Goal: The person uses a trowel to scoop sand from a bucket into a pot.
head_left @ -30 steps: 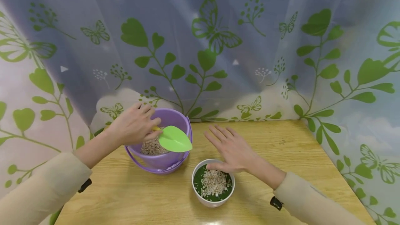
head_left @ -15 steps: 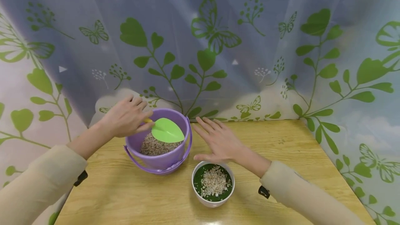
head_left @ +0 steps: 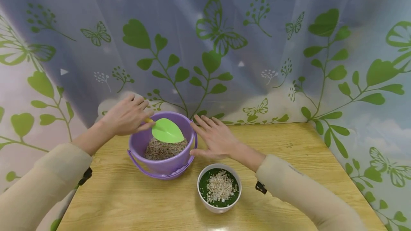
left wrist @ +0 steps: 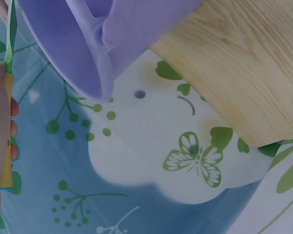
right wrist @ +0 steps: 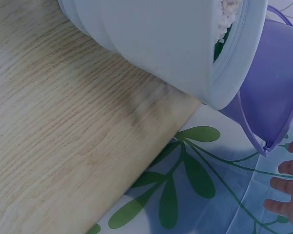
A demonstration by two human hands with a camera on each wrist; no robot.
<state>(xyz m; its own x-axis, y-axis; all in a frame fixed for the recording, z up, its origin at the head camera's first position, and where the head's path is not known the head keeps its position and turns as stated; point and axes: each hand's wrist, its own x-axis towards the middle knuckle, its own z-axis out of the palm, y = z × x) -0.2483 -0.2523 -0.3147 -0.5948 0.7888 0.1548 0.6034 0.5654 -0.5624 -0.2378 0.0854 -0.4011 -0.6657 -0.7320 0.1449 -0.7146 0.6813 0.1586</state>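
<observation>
My left hand [head_left: 126,115] grips the yellow handle of a small trowel with a light green blade [head_left: 167,131]. The blade hangs over a purple bucket [head_left: 163,168] that holds brownish-grey grains. In the left wrist view the trowel's wooden handle [left wrist: 7,131] lies along the hand, fingertips wrapped behind it. Beside the bucket's right rim, my right hand [head_left: 216,139] is spread with straight fingers and holds nothing. Nearer the front stands a white pot [head_left: 216,209] with a dark green layer inside and a heap of pale grains [head_left: 221,186] on it.
Everything stands on a wooden table [head_left: 276,159]. A curtain printed with leaves and butterflies [head_left: 257,70] hangs right behind its back edge. The bucket's purple handle [head_left: 144,170] is folded down in front.
The trowel has moved left and slightly back over the bucket in my left hand. My right hand has shifted left and back from above the pot to the bucket's rim.
</observation>
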